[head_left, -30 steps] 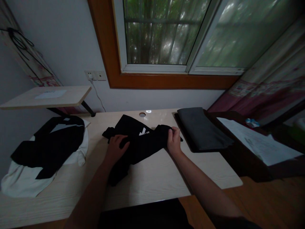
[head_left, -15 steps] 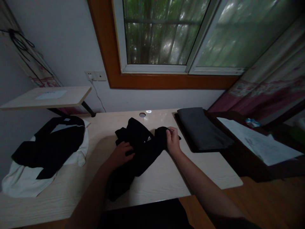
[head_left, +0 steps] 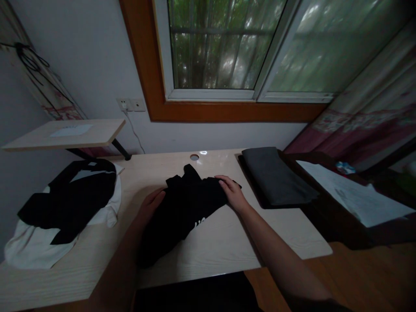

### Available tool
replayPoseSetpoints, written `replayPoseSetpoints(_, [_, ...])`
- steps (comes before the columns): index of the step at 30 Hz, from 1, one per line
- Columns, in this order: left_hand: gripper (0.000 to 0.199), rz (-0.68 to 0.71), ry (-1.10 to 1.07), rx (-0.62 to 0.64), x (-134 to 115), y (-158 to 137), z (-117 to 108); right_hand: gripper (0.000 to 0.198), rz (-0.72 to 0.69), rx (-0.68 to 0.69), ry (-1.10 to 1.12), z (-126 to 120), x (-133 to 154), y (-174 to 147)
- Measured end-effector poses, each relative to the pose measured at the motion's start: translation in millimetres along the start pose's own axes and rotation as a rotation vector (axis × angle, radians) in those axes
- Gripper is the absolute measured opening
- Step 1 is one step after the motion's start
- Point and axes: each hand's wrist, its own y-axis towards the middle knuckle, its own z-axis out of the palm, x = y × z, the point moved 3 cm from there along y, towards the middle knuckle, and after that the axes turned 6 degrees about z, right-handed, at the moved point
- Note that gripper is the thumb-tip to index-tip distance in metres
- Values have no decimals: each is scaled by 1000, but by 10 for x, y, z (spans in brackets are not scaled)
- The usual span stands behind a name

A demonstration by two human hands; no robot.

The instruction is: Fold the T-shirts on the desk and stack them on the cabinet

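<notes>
Black garment [head_left: 185,206] lies on the table [head_left: 224,247], mid-surface, in front of the person, between both hands. Left hand [head_left: 153,203] touches its left side; can't tell if it pinches or only rests. Right hand [head_left: 231,193] has its fingers laid over the far right end; whether it grips, can't tell either. Risks, my guess: if one hand loses the cloth while the other pulls, it could twist or bunch up. Loose layers could slide apart if only the top one is caught. Lower left end sits near the table's front edge, so a tug toward the body might drag it over. Right end is near the dark folder [head_left: 276,177]; a wide sweep that way could knock it. Looks: plain black, soft, crumpled, long on a slant, lower end toward the person and partly behind the left forearm. One peak of cloth sticks up at the far side. White print [head_left: 199,222], partly showing, on the lower right edge. Folds hard to read, too dark.
</notes>
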Motion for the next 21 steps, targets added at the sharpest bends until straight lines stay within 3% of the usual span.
replayPoseSetpoints(3, [58,80,44,-51,-35,26,-66,37,57,78,104,-57,52,-1])
replayPoseSetpoints(7, [54,127,118,5,-63,17,-25,42,70,288,153,-133,195,-54])
replayPoseSetpoints(13, [50,137,235,-7,5,34,54,98,-46,569,-115,-29,336,-214])
replayPoseSetpoints(17, [49,125,263,65,78,42,102,83,-96,585,-285,111,395,-263])
replayPoseSetpoints(21, [48,67,233,68,87,11,130,68,-95,594,-243,210,464,-246])
